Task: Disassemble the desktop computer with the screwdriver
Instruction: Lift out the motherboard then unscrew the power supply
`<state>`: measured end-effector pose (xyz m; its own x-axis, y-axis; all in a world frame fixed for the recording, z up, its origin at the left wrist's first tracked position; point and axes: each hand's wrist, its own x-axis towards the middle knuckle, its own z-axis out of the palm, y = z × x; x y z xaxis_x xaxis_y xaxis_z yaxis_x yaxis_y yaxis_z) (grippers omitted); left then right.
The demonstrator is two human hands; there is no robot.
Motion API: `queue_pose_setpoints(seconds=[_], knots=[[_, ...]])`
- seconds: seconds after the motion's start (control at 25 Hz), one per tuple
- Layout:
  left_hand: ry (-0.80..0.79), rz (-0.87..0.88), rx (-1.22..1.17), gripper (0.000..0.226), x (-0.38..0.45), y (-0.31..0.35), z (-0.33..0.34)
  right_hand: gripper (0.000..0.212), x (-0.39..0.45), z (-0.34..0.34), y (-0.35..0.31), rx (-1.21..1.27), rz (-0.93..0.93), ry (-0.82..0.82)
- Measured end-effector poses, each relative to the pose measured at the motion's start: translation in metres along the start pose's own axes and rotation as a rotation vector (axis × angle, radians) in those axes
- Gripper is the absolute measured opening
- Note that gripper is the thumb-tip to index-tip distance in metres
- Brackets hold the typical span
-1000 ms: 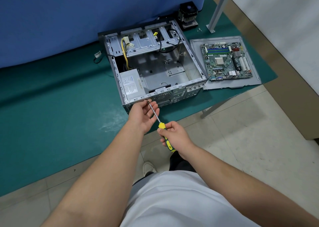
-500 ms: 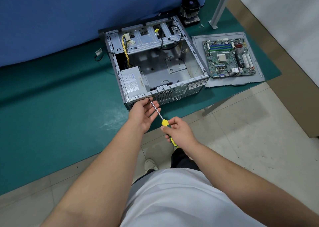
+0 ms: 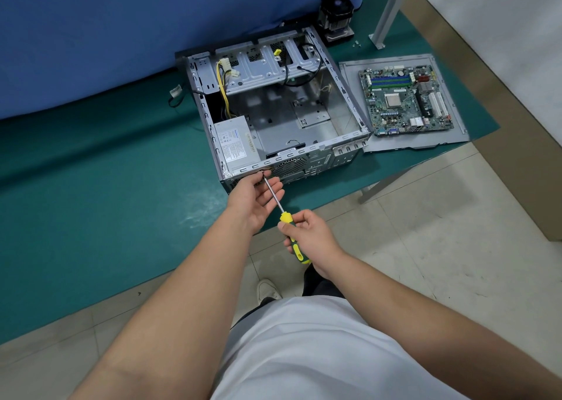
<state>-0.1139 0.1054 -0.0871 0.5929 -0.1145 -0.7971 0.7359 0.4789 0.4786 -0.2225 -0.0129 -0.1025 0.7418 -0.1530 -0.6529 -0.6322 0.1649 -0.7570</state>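
Note:
The open grey computer case (image 3: 340, 95) lies on its side on the green mat, with the power supply (image 3: 235, 142) still in its near left corner. My right hand (image 3: 310, 235) grips the yellow and green handle of the screwdriver (image 3: 275, 197). The shaft runs up and left to the case's rear panel, just below the power supply. My left hand (image 3: 254, 200) is cupped under the shaft with its fingertips at the tip, hiding the screw.
The removed motherboard (image 3: 406, 100) rests on the grey side panel (image 3: 352, 74) right of the case. A CPU cooler (image 3: 336, 15) and loose screws (image 3: 356, 44) sit behind. A blue partition (image 3: 121, 34) backs the table, and a metal post (image 3: 390, 7) stands at the right.
Both hands have stayed at the rear panel with the screwdriver tip in place. My right hand has shifted its grip slightly on the handle. The view has drifted a little.

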Motion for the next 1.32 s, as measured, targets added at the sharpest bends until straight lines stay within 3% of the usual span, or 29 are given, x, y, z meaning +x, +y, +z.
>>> queue_pose_setpoints(seconds=[0.2,0.8,1.32], knots=[[-0.013,0.001,0.027,0.020,-0.0017,0.0013,-0.0017,0.022,-0.0044,0.0044,-0.0014,0.099,0.045,-0.018],[-0.023,0.068,0.103,0.021,-0.0034,-0.0027,-0.0036,0.019,-0.0048,0.0049,0.0008,-0.004,-0.021,0.031],[-0.040,0.064,0.127,0.021,-0.0053,-0.0007,-0.0041,0.006,-0.0053,0.0067,0.0003,-0.242,-0.130,0.099]])
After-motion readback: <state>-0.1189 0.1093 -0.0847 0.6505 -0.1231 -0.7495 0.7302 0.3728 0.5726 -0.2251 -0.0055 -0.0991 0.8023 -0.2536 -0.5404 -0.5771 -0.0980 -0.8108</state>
